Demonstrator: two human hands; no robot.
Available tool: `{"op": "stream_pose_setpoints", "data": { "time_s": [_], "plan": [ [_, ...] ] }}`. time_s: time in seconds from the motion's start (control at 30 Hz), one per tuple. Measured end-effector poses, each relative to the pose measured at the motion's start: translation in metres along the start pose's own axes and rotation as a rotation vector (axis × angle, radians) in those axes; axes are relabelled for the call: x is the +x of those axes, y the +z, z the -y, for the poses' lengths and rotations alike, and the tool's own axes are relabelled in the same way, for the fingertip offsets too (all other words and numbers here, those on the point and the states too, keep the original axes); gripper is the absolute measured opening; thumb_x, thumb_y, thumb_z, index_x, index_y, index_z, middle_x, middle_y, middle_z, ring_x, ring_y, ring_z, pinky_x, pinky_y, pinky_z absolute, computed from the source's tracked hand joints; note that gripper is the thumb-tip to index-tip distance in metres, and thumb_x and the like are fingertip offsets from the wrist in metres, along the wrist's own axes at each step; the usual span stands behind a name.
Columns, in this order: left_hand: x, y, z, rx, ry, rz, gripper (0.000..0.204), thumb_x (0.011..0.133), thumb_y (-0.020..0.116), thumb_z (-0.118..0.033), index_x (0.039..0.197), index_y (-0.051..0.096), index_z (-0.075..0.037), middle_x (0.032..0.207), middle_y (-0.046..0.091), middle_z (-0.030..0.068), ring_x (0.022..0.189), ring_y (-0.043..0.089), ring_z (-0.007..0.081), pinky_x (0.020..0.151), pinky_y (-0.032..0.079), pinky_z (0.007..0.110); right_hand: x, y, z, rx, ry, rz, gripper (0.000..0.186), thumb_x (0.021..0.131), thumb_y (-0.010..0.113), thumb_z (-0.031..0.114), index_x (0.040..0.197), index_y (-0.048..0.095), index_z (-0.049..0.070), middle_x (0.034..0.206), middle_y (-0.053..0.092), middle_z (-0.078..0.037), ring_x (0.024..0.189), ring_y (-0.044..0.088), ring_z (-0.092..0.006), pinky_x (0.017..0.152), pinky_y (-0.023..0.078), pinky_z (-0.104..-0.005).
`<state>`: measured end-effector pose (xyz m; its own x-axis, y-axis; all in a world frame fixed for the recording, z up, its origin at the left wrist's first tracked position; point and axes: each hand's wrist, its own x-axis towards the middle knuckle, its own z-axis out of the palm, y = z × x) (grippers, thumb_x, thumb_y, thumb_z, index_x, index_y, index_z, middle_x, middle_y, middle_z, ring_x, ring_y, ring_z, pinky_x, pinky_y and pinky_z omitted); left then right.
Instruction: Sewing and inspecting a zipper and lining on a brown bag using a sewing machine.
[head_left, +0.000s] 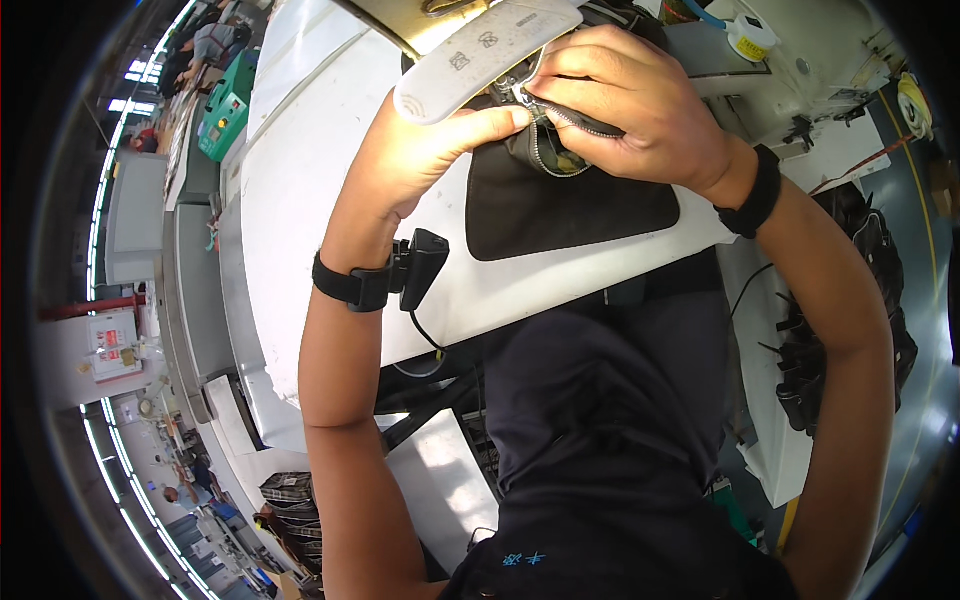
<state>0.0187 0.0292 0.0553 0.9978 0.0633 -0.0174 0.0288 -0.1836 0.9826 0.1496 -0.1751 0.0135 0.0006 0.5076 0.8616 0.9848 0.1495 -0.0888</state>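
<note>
A black fabric piece with an open zipper (545,160) lies under the white rounded machine head (485,60). Its smooth, flat dark panel (570,215) spreads towards me on the white worktop. My left hand (425,140) is at the left of the zipper, its thumb pressing on the fabric edge; the machine head hides its other fingers. On the right, my right hand (635,110) is closed on the zipper edge, fingers bent over it and a dark fold below them. Bright light falls on the work between both hands.
The white worktop (290,200) carries the work. A small white bottle with a yellow label (750,40) stands at the far right. Dark bags (870,240) hang or lie beyond my right arm. A green machine box (228,105) and people at work (212,45) are far left.
</note>
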Motion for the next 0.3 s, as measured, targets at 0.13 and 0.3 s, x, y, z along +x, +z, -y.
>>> {"op": "stream_pose_setpoints", "data": {
  "time_s": [0.13,0.3],
  "plan": [
    [-0.0009,0.0000,-0.0018,0.026,0.028,-0.008,0.046,0.088,0.080,-0.006,0.130,0.064,-0.001,0.122,0.071,0.0058,0.115,0.065,0.0142,0.102,0.050,0.028,0.0018,-0.0019,0.0015,-0.041,-0.035,-0.004,0.027,0.077,0.078,0.012,0.103,0.073,0.006,0.105,0.071,-0.004,0.100,0.067,-0.0246,0.086,0.057,-0.0355],
    [0.0066,-0.0055,0.0022,0.024,-0.061,0.031,0.044,0.091,0.079,-0.013,0.131,0.064,-0.001,0.122,0.071,0.0046,0.114,0.065,0.0129,0.105,0.048,0.028,0.0006,-0.0040,0.0051,0.019,0.049,0.060,0.029,0.077,0.076,0.002,0.106,0.073,0.003,0.109,0.072,-0.010,0.106,0.067,-0.0288,0.091,0.058,-0.0368]
  ]
}}
